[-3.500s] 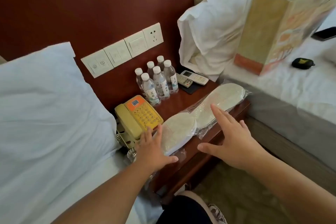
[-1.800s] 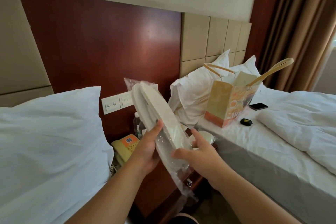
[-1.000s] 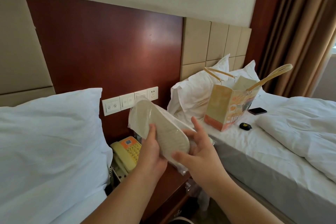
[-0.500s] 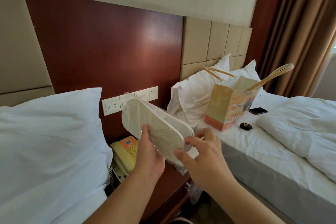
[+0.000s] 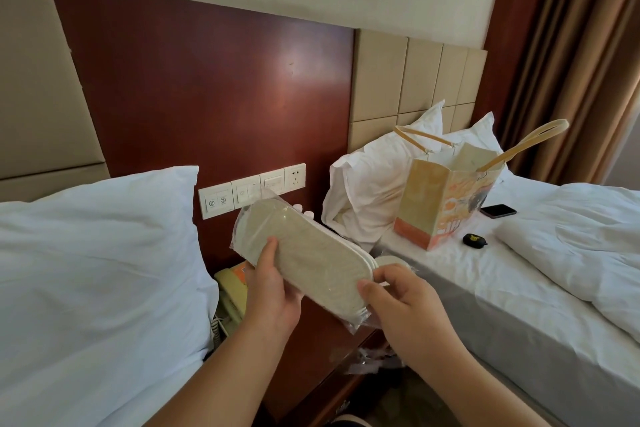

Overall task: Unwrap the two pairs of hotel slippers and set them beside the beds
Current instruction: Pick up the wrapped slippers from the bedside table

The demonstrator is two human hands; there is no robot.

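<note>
I hold one wrapped pair of slippers (image 5: 304, 255) in front of me above the nightstand, beige sole facing me, still inside its clear plastic bag. My left hand (image 5: 273, 291) grips its near left edge, thumb on the sole. My right hand (image 5: 398, 302) pinches the plastic at the lower right end of the pack. The second wrapped pair (image 5: 391, 262) lies on the nightstand (image 5: 332, 354) behind my right hand, mostly hidden.
A bed with a white pillow (image 5: 93, 270) is on the left. On the right bed (image 5: 519, 291) stand a paper bag (image 5: 443, 208), a phone (image 5: 498, 211) and a small black case (image 5: 473, 238). A yellow telephone (image 5: 230, 291) sits on the nightstand.
I lifted one wrapped pair off the nightstand and turned it in both hands. Over the last second my right hand slid to the lower right end and pinched the plastic.
</note>
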